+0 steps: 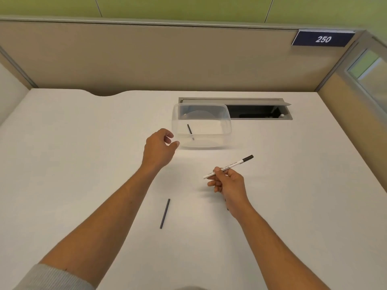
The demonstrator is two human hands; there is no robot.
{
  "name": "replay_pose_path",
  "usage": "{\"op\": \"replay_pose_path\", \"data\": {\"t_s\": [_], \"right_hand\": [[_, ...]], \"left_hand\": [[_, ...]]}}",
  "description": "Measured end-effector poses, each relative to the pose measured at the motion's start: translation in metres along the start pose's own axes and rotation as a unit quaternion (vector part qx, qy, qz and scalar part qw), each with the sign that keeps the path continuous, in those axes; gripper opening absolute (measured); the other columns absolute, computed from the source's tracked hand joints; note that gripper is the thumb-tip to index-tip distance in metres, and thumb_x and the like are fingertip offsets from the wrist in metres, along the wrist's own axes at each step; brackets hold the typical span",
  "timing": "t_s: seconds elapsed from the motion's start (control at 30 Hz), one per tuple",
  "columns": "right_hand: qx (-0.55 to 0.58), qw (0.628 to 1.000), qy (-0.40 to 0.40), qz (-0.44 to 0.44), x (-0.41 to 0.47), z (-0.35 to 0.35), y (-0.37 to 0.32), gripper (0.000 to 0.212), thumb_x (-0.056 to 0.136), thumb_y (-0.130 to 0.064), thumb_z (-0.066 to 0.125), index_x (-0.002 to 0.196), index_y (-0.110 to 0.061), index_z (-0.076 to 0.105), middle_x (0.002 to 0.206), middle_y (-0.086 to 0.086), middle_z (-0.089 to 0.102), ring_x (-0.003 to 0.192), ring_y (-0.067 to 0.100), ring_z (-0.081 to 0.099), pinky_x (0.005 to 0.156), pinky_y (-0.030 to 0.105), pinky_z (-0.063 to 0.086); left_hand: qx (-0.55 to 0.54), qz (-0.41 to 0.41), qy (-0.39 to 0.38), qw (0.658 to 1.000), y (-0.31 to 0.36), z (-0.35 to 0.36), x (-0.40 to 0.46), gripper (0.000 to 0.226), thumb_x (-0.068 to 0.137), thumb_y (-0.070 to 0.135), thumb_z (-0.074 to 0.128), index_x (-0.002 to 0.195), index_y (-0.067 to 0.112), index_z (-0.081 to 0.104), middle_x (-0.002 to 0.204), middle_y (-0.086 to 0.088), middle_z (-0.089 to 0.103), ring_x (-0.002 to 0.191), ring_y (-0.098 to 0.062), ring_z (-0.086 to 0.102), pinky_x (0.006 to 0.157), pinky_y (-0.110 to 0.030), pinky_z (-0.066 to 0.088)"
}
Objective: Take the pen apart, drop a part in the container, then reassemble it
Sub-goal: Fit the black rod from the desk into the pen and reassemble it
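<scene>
My right hand (229, 183) grips a white pen barrel (234, 164) with a black end, held slanted above the desk. A clear plastic container (222, 130) stands further back, and a short dark pen part (190, 131) lies inside it. My left hand (159, 147) hovers just left of the container's near corner, fingers loosely curled and holding nothing. A second thin dark rod (165, 213) rests flat on the white desk (73, 153) between my forearms.
An open cable hatch (257, 111) is set in the desk right behind the container. Beige partition walls (146, 59) close the desk at the back and right. A blue plate reading 250 (323, 39) hangs at the upper right.
</scene>
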State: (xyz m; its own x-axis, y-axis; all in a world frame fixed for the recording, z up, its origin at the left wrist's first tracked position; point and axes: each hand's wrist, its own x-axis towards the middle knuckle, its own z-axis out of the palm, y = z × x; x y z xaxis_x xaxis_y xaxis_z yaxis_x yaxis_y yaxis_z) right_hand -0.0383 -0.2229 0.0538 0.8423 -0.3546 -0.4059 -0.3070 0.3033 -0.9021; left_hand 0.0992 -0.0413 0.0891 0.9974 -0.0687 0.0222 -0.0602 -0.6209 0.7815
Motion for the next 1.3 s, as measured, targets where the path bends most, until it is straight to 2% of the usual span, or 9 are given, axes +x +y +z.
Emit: {"op": "replay_pose_path", "data": {"t_s": [0.4,0.53,0.73,0.83,0.93,1.03,1.13,1.23,1.3], "right_hand": [[-0.019,1.000,-0.001,0.001,-0.041,0.003,0.014,0.018,0.096,-0.019,0.060,0.082,-0.009,0.065,0.075,0.007,0.077,0.060,0.017,0.066,0.051,0.024,0.047],[-0.026,1.000,0.004,0.001,-0.050,0.000,0.020,0.019,0.096,-0.020,0.061,0.084,-0.006,0.066,0.081,0.012,0.077,0.060,0.017,0.067,0.051,0.024,0.047],[-0.028,1.000,0.009,0.003,-0.057,-0.002,0.026,0.019,0.096,-0.020,0.061,0.084,-0.006,0.066,0.080,0.011,0.078,0.060,0.016,0.067,0.052,0.026,0.047],[-0.030,0.999,0.011,0.005,-0.060,-0.004,0.026,0.019,0.096,-0.020,0.061,0.082,-0.008,0.066,0.081,0.012,0.078,0.061,0.018,0.067,0.052,0.027,0.047],[-0.026,1.000,0.009,0.003,-0.061,-0.005,0.025,0.019,0.096,-0.020,0.061,0.082,-0.009,0.066,0.080,0.011,0.078,0.061,0.017,0.068,0.052,0.025,0.047],[-0.018,1.000,0.007,0.001,-0.062,-0.005,0.024,0.019,0.096,-0.020,0.061,0.082,-0.009,0.066,0.080,0.010,0.078,0.061,0.017,0.068,0.051,0.025,0.048],[-0.009,1.000,0.006,0.007,-0.063,-0.003,0.023,0.019,0.096,-0.020,0.061,0.082,-0.009,0.066,0.079,0.010,0.078,0.061,0.017,0.068,0.052,0.025,0.048],[0.008,1.000,0.006,0.013,-0.062,0.000,0.020,0.019,0.096,-0.020,0.061,0.082,-0.009,0.067,0.078,0.010,0.078,0.061,0.017,0.068,0.050,0.024,0.049],[0.015,1.000,0.005,0.014,-0.062,0.002,0.017,0.019,0.096,-0.020,0.061,0.082,-0.009,0.067,0.077,0.009,0.078,0.061,0.017,0.068,0.049,0.024,0.049]], "left_hand": [[0.199,-0.115,-0.135,0.964,-0.058,-0.003,-0.105,0.042,0.072,0.042,0.072,0.099,0.017,0.053,0.091,-0.001,0.056,0.085,-0.026,0.054,0.068,-0.032,0.042],[0.258,-0.110,-0.182,0.942,-0.057,0.000,-0.123,0.034,0.074,0.033,0.069,0.094,0.011,0.053,0.088,-0.004,0.050,0.078,-0.026,0.051,0.063,-0.032,0.042],[0.274,-0.080,-0.190,0.939,-0.063,0.008,-0.135,0.015,0.080,0.011,0.054,0.094,0.006,0.056,0.099,-0.014,0.058,0.082,-0.032,0.057,0.065,-0.035,0.048],[0.286,-0.075,-0.198,0.935,-0.058,0.011,-0.138,0.001,0.078,0.007,0.049,0.079,0.008,0.049,0.083,-0.009,0.052,0.072,-0.029,0.050,0.060,-0.032,0.041],[0.281,-0.085,-0.206,0.934,-0.053,0.011,-0.138,0.010,0.079,0.009,0.047,0.070,0.011,0.042,0.075,-0.005,0.046,0.070,-0.028,0.049,0.058,-0.030,0.039],[0.225,-0.092,-0.193,0.951,-0.048,0.008,-0.134,0.009,0.080,0.014,0.049,0.077,0.005,0.050,0.081,-0.011,0.056,0.069,-0.031,0.057,0.058,-0.033,0.047],[0.059,-0.101,-0.163,0.980,-0.043,0.007,-0.130,0.013,0.078,0.016,0.057,0.075,0.004,0.059,0.075,-0.010,0.067,0.062,-0.024,0.064,0.059,-0.033,0.053],[-0.103,-0.115,-0.142,0.978,-0.033,0.007,-0.129,0.010,0.074,0.017,0.063,0.071,0.008,0.064,0.065,-0.006,0.071,0.052,-0.017,0.065,0.057,-0.031,0.056],[-0.184,-0.123,-0.125,0.967,-0.027,0.008,-0.125,0.010,0.073,0.016,0.065,0.070,0.006,0.065,0.064,-0.007,0.072,0.055,-0.018,0.067,0.057,-0.031,0.057]]}}
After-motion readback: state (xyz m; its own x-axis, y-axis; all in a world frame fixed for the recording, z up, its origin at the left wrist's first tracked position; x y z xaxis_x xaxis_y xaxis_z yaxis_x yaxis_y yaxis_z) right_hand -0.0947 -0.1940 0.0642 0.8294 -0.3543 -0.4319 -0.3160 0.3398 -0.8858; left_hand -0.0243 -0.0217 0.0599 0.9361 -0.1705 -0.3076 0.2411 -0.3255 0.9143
